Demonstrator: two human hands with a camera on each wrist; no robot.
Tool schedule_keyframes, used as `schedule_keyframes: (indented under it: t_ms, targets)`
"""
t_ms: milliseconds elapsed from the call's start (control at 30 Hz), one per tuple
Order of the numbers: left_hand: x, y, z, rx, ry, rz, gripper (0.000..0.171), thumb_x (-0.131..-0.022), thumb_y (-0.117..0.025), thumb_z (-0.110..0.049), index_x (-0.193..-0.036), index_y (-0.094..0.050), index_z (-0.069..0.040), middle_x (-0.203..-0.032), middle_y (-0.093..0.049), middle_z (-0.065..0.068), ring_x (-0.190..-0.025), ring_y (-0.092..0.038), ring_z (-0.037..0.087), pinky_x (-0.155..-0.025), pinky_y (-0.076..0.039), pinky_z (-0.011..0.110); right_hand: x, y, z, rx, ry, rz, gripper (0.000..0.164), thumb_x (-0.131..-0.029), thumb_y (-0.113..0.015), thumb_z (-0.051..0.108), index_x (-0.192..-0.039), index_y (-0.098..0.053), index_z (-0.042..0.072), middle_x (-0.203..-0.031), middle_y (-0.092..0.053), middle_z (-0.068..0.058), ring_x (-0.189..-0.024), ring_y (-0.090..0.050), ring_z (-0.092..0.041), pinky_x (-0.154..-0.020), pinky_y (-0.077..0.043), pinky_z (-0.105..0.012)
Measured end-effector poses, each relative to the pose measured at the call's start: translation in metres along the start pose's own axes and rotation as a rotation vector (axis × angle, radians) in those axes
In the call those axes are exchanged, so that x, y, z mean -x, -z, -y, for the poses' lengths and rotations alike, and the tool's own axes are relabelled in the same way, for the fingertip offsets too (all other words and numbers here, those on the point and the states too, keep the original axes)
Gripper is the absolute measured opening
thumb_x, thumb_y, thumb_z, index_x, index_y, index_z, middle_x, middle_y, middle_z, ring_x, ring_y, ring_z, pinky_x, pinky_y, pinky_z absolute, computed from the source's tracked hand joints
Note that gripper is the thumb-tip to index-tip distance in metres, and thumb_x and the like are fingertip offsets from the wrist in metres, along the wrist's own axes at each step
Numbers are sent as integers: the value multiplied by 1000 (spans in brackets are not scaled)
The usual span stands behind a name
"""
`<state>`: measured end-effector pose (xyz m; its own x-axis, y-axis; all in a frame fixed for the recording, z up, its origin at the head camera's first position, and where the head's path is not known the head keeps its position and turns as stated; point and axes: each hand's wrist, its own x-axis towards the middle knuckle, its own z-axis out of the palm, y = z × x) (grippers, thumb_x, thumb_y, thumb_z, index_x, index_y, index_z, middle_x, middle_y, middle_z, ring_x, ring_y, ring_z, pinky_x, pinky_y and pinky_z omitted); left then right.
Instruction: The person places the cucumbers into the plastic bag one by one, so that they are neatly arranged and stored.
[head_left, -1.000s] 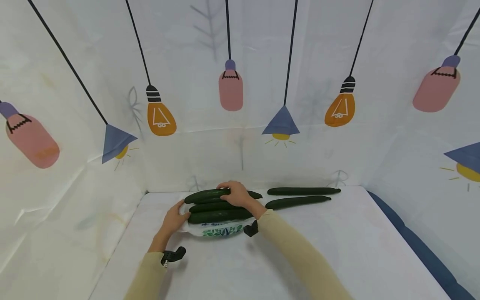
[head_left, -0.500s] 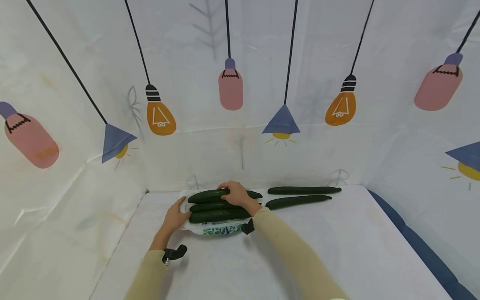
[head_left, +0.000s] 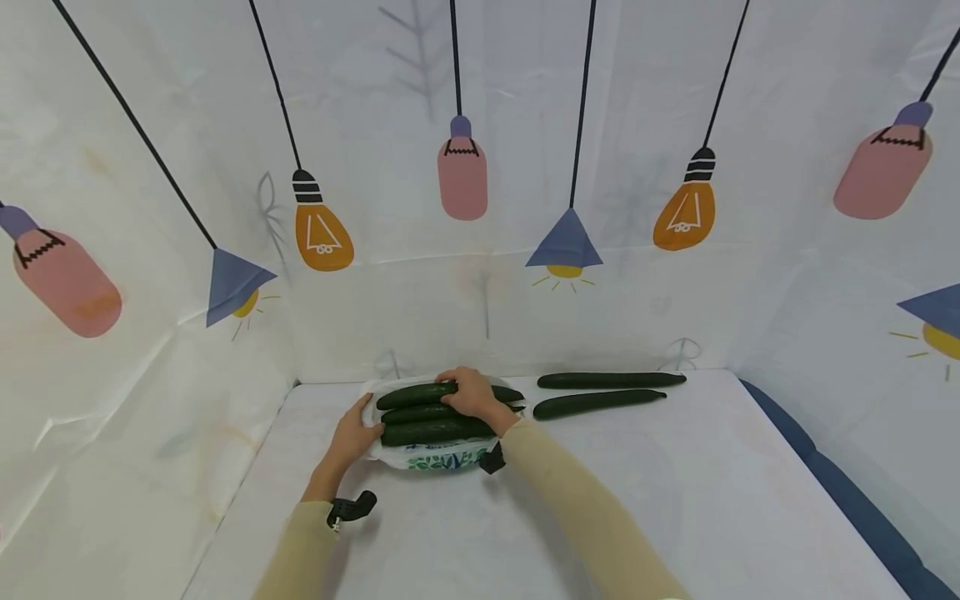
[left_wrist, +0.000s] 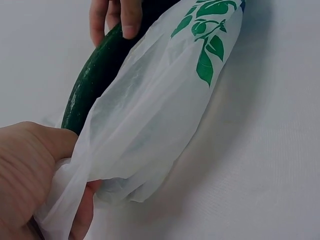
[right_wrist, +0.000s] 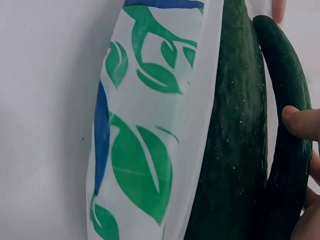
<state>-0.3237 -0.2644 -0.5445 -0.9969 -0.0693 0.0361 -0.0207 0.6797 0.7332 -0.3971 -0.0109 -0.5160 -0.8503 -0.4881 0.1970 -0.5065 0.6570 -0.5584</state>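
Note:
Three dark green cucumbers lie side by side in a white plastic bag (head_left: 397, 459) with green leaf print. My right hand (head_left: 476, 395) grips the rear cucumber (head_left: 408, 395) around its middle; the right wrist view shows the thumb pressed against this cucumber (right_wrist: 286, 75). Beside it are the middle cucumber (head_left: 420, 413) and the front cucumber (head_left: 435, 431). At the bag's left end, my left hand (head_left: 351, 437) holds the bag's edge, thumb by the cucumber ends. In the left wrist view, the plastic bag (left_wrist: 145, 115) passes between this hand's thumb and fingers.
Two more cucumbers lie to the right of the bag, a straight one (head_left: 611, 380) behind and a slightly bent one (head_left: 600, 403) in front. The white table (head_left: 675, 500) meets a white printed sheet (head_left: 480, 308) at the back. Dark blue fabric (head_left: 832, 483) borders the right edge.
The rear cucumber has shifted slightly right and come down beside the middle one, with my right hand on it. My left hand stays at the bag's left end.

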Motion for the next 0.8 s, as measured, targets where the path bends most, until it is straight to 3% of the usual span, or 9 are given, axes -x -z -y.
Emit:
schedule_keyframes:
  t_ms: [800]
  targets:
    - [1,-1,0,27,-2,-17,74,-87,-62,-8,-151,-27,2,-149,-31,32,-136,-28,49,-108,-26,60,-1,-8,3,77,-12,-2,33,-86,-76,22,-119,-71,24,-115,-66,-1,-99,-62,-19,-81,-53,-35]
